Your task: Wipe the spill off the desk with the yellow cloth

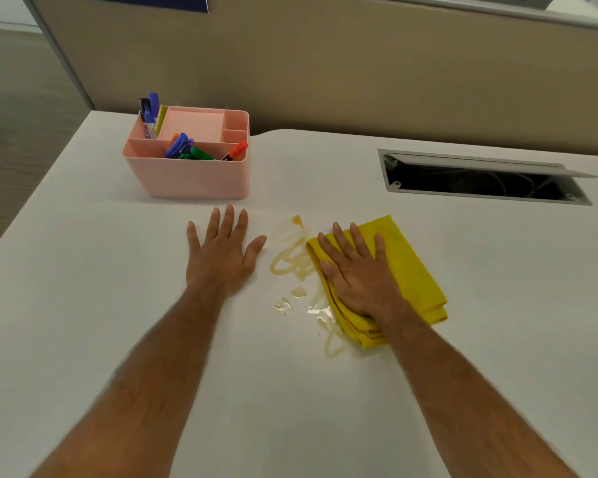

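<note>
Both hands flat: right [358, 270] presses yellow cloth [408, 267] at spill [292, 257] edge; left [221, 250] on bare desk [83, 305].

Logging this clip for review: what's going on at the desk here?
A person is wiping up a spill. The right hand presses flat on a folded yellow cloth at the right edge of the brownish spill, most of which is still on the desk. The left hand lies flat beside it, holding nothing.
</note>
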### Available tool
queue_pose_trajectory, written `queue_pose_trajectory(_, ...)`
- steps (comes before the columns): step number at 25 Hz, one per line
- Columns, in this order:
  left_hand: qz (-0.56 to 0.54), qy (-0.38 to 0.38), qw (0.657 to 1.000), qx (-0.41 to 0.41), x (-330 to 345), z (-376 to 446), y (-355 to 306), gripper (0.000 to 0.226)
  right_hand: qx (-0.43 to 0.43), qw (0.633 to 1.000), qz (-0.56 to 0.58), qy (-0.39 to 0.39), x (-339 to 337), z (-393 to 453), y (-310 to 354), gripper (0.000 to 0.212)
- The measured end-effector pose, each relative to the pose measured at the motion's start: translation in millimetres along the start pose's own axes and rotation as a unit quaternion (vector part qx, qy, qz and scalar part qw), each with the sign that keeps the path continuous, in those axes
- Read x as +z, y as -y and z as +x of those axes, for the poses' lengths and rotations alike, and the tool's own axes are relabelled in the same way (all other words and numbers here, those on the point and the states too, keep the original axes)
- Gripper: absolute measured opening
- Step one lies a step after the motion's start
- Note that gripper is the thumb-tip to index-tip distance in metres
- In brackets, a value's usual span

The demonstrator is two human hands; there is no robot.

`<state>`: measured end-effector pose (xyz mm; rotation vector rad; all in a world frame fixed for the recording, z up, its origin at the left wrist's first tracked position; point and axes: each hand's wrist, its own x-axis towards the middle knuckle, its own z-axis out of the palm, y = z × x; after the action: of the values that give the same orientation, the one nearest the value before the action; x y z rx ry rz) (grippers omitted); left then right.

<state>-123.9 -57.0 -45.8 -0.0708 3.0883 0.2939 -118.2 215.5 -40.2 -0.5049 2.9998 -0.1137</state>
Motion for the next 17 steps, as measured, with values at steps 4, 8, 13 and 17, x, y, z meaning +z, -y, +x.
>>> queue_pose_trajectory(4,-0.011,0.013,1.0,-0.001,-5,-2,-1,0.08,0.06,0.998,0.016,0.001,4,-47,16,0.073)
queue_pose_trajectory(8,-0.016,0.016,1.0,0.01,-9,-3,1,0.072,0.093,0.994,0.053,-0.001,4,-80,39,0.079)
queue_pose_trajectory(13,-0.007,0.0,1.0,0.018,-9,-6,0,0.071,0.16,0.987,0.004,-0.016,10,-85,65,0.094)
queue_pose_trajectory(17,0.009,-0.001,1.0,0.016,-5,-4,2,0.073,0.28,0.959,0.023,-0.024,11,-54,79,0.103)
